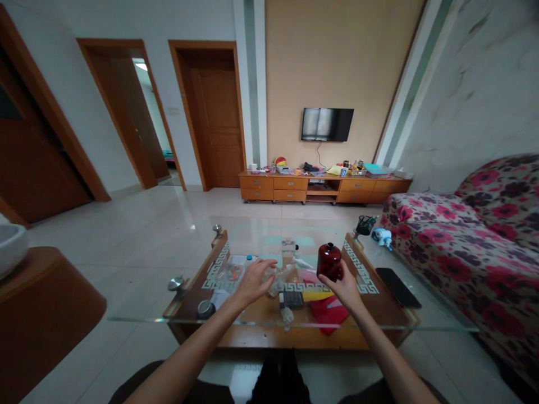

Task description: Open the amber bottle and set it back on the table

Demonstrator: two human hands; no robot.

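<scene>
1. Work in hand. The dark red bottle [329, 262] is raised over the right half of the glass tabletop [138, 319], upright or nearly so. Picking it up is judged done; it has not yet been set down. No cap is visible on its narrow neck. What else remains cannot be told.
2. Right hand [343, 286]. It grasps the bottle low on its body, thumb toward the viewer.
3. Left hand [257, 279]. Raised over the left-centre of the tabletop, fingers curved and apart from the thumb; it appears to hold nothing. Clear material shows just beside it; whether they touch cannot be told.
4. Centre of the tabletop. A clear bottle [289, 247] with a dark cap shows toward the far side; a dark box [291, 299] and a red cloth [332, 314] show nearer. Whether the latter 2 lie on or beneath the glass is uncertain.
5. Edges of the tabletop. Near left, a round metal container [206, 309]; right, a flat black slab [398, 287]; far right, a black mesh holder [365, 225] and a blue-and-white toy [382, 237].
6. Obstacles. The clutter at the tabletop's centre could hinder a low movement between the 2 hands.
</scene>
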